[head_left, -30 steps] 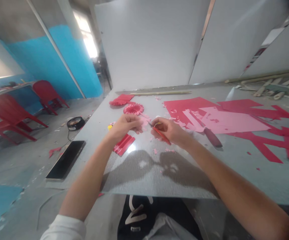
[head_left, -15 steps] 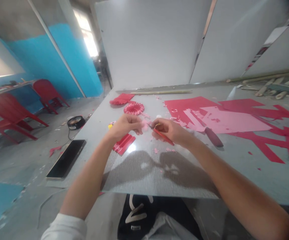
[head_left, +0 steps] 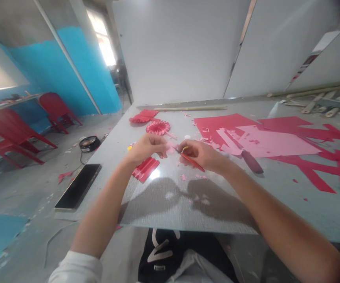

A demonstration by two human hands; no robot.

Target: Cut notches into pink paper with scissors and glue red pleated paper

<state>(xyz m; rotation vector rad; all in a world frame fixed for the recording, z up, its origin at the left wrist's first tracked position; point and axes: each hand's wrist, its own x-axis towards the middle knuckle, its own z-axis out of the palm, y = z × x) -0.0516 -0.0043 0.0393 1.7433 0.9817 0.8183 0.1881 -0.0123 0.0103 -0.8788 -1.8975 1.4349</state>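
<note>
1. A big, flat, shiny grey desk (head_left: 214, 214) fills the middle of the view, and bits of paper lie all over it.
2. Two red plastic chairs (head_left: 13, 133) stand on the floor far to the left.
3. Big cut red paper sheets (head_left: 314, 169) lie on the right side of the desk.
4. A wide pink paper sheet (head_left: 276, 142) lies on top of the red paper.
5. A flat black slab (head_left: 78, 186) lies just beside the desk, on the left.
6. The left hand (head_left: 146, 149) is over the middle of the desk. Its fingers (head_left: 161, 146) are together on a small pink paper piece (head_left: 171, 147).
7. The right hand (head_left: 201, 154) is just beside it. Its fingers (head_left: 186, 146) are clamped on a thin red craft knife (head_left: 192, 162), whose tip is by the pink piece.
8. A round red paper fan (head_left: 158, 127) lies on the desk past the left hand.
9. Folded red paper strips (head_left: 145, 169) lie just below the left hand.
</note>
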